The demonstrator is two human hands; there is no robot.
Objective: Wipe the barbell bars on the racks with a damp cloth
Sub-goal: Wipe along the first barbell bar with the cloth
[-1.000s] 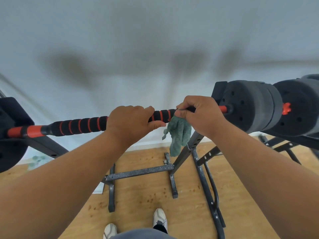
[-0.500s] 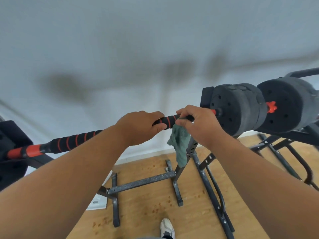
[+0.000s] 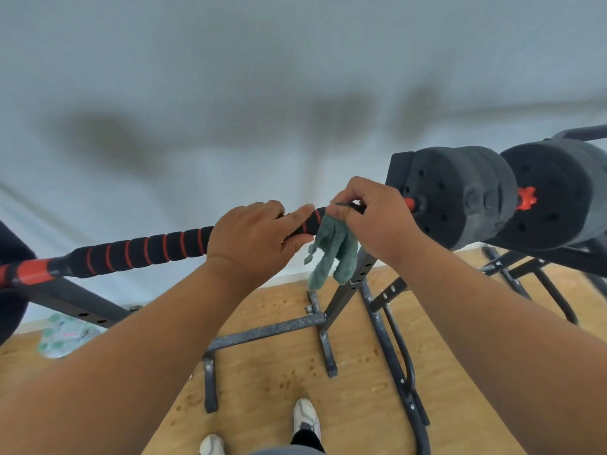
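Pinched thinly by the right hand (image 3: 371,221) beside the bar-gripping left hand (image 3: 253,238), the cloth (image 3: 331,254) may slip off the bar (image 3: 141,251)

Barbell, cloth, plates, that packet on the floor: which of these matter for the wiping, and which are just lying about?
Part of the job:
- barbell bar, gripped by the left hand
- green cloth, pinched on the bar by the right hand
- rack holding the bar

Just there:
- weight plates
- plastic packet on the wooden floor

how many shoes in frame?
2. One white shoe sits bottom centre on the wood floor; another white shoe lies left of it, cut off by the bottom edge.
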